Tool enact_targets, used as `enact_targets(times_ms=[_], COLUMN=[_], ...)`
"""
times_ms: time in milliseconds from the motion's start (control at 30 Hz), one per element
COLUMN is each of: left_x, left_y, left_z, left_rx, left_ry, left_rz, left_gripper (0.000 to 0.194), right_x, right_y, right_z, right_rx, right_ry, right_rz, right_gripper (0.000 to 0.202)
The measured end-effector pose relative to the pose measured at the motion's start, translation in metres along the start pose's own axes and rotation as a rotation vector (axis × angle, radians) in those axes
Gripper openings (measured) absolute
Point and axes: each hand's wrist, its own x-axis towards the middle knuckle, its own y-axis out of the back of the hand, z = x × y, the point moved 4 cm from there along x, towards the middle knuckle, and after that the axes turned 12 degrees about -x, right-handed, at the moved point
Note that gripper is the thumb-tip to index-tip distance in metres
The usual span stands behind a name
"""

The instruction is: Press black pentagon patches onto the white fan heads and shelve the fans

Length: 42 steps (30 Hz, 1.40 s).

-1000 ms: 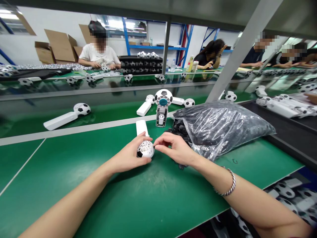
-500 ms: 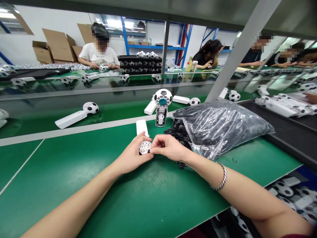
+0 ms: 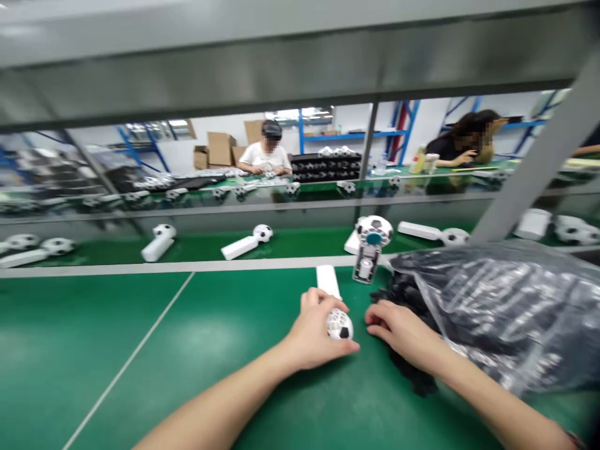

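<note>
My left hand (image 3: 312, 334) grips a white openwork soccer-ball shell (image 3: 338, 320) between fingers and thumb. One black patch (image 3: 344, 332) fills a cell near its lower edge, while the other visible cells look unfilled. A white handle (image 3: 327, 279) reaches out beyond my fingers, apparently part of the same piece. To the right, my right hand (image 3: 394, 325) is at the edge of a heap of small black pieces (image 3: 415, 369), fingers curled in toward the thumb. Whatever lies between those fingertips is hidden. Behind the hands stands an upright soccer-ball-headed device (image 3: 368, 250) with its handle's insides exposed.
A clear plastic bag (image 3: 510, 312) of black pieces lies open at the right. Beyond the table's pale edge strip (image 3: 140, 267), several ball-headed pieces lie along a green belt (image 3: 201, 240). A slanted grey post (image 3: 525, 162) rises at right. Co-workers (image 3: 267, 156) sit across.
My right hand has left the shell and moved right to the black heap. My left hand still holds the shell, its black patch now facing the camera more. The view has swung left and up.
</note>
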Motion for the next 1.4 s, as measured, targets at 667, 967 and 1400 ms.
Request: enact_targets(times_ms=[667,967,1400], left_x=[-0.005,-0.002,-0.004], left_y=[0.024,0.025,0.011], left_z=[0.012,0.012,0.014], left_rx=[0.070,0.033,0.064], left_ry=[0.006,0.061,0.047], left_rz=[-0.366,-0.474,-0.330], left_gripper=[0.052,0.053,0.035], right_x=[-0.012,-0.017,-0.010], right_y=[0.022,0.017,0.002], right_z=[-0.035,-0.050,-0.055], right_rx=[0.435,0.448,0.647], right_ry=[0.249,0.332,0.293], right_rz=[0.140,0.102,0.116], right_gripper=[0.011,0.009,0.007])
